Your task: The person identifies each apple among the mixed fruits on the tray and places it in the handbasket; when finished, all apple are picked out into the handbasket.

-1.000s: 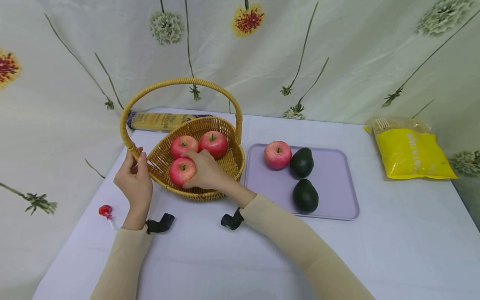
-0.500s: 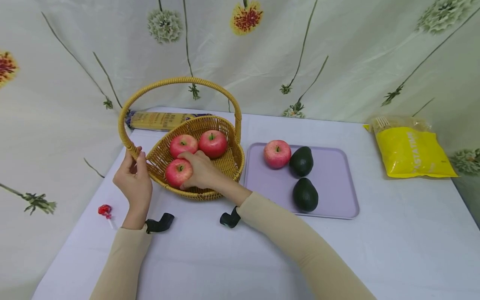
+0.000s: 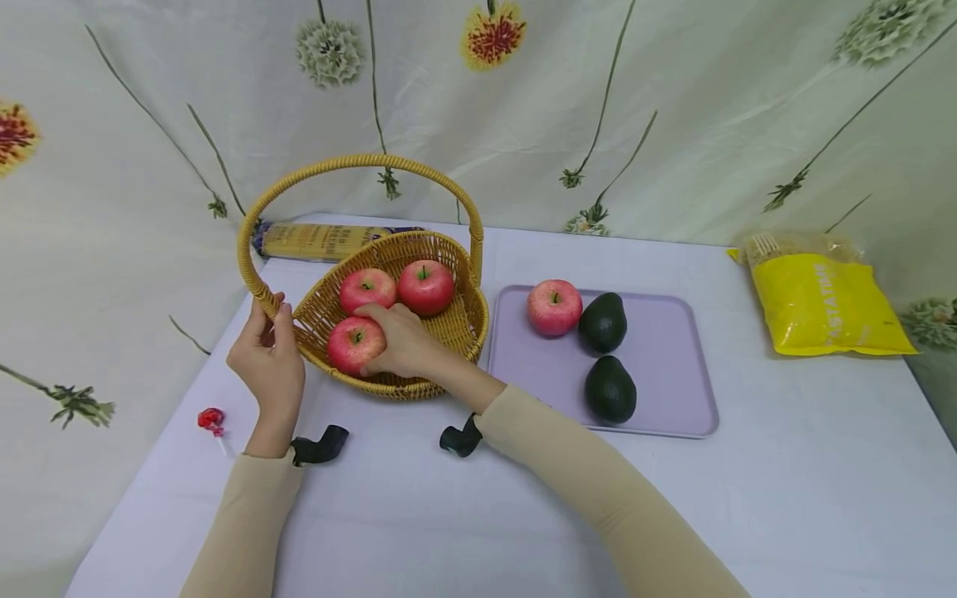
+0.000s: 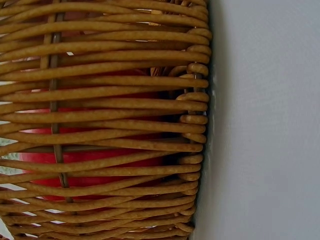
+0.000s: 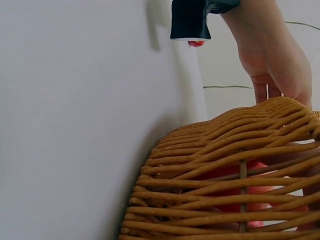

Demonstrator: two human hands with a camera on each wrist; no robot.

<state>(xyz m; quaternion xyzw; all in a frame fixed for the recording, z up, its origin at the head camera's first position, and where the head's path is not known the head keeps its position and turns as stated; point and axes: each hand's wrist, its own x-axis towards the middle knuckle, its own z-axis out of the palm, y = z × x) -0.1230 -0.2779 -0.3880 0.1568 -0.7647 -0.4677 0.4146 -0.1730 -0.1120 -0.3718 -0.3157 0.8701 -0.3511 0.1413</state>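
A wicker basket (image 3: 463,328) with a tall arched handle stands on the left of the table. My left hand (image 3: 271,365) grips the foot of that handle at the basket's left side. Inside, my right hand (image 3: 407,340) holds the front apple (image 3: 355,345), its thumb and fingers around the right side of the fruit. Behind it in the basket lie a second apple (image 3: 366,288) and a third apple (image 3: 426,286). In the left wrist view the wicker wall (image 4: 115,117) hides most of the red fruit. The right wrist view shows the basket's outside (image 5: 215,170) and the left hand beyond.
A lilac tray (image 3: 673,365) right of the basket bears an apple (image 3: 554,307) and two avocados (image 3: 610,390). A yellow pasta bag (image 3: 830,303) lies far right, a noodle pack (image 3: 321,241) behind the basket. A red lollipop (image 3: 212,419) lies at left.
My right hand has shifted the front apple slightly left inside the basket during the first half second, then stays almost still. The left hand keeps its place on the handle.
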